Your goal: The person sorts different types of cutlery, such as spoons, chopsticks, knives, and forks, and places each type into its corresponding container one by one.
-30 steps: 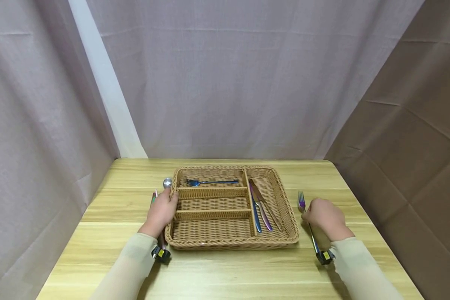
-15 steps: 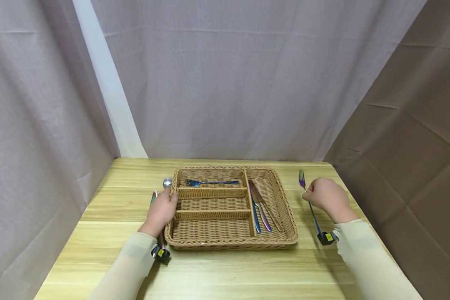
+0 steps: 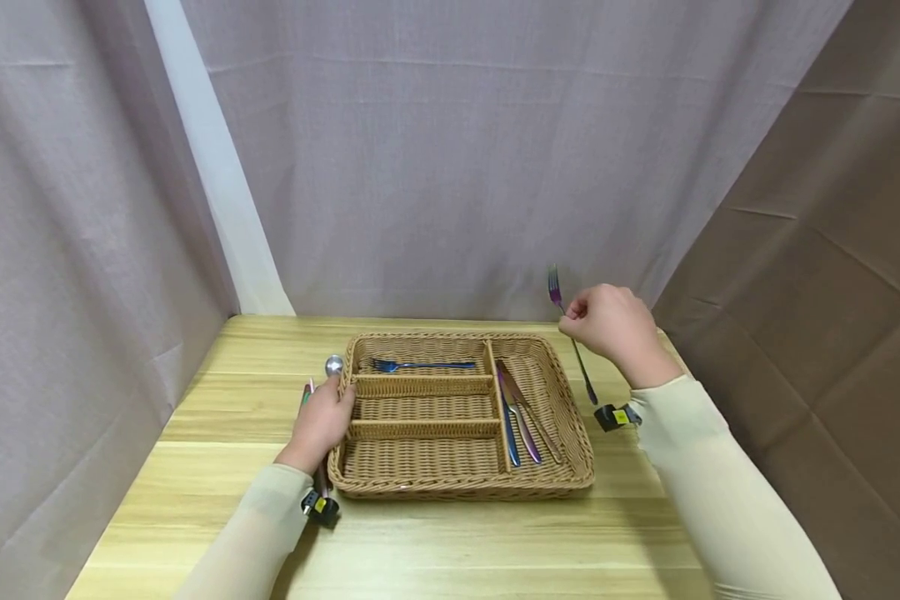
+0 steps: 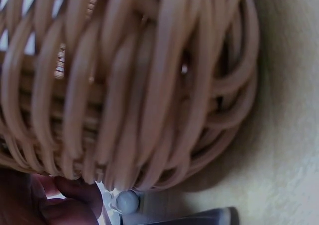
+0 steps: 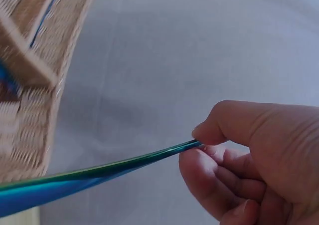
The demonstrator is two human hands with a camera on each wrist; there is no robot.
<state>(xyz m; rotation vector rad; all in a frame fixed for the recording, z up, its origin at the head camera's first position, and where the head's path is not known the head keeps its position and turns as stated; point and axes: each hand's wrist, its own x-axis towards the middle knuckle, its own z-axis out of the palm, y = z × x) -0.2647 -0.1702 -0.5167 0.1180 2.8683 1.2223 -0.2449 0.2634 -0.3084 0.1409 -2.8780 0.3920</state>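
My left hand [image 3: 322, 421] grips the left rim of a wicker cutlery tray [image 3: 457, 488], thumb over the inner side. In the left wrist view its fingers [image 4: 75, 197] show below the weave [image 4: 124, 85]. Pinched between thumb and forefinger of my right hand [image 3: 611, 327] is a fork [image 3: 582, 371] with purple tines pointing up and away. It is raised beyond the tray's back right corner. The right wrist view shows its blue-green handle [image 5: 99, 174] stretching left from the fingertips. A blue fork [image 3: 427, 364] lies in the tray's back left compartment.
Several knives [image 3: 528, 437] lie in the tray's long right compartment. Left of the tray is a round silver spoon bowl [image 3: 333, 365], with more cutlery [image 3: 306, 394] partly hidden under my left hand and wrist. Curtains [image 3: 450, 167] hang behind the wooden table [image 3: 450, 550].
My right hand has lifted the fork from the table on the right and carried it up, back and leftward toward the tray. The left hand has stayed on the rim.
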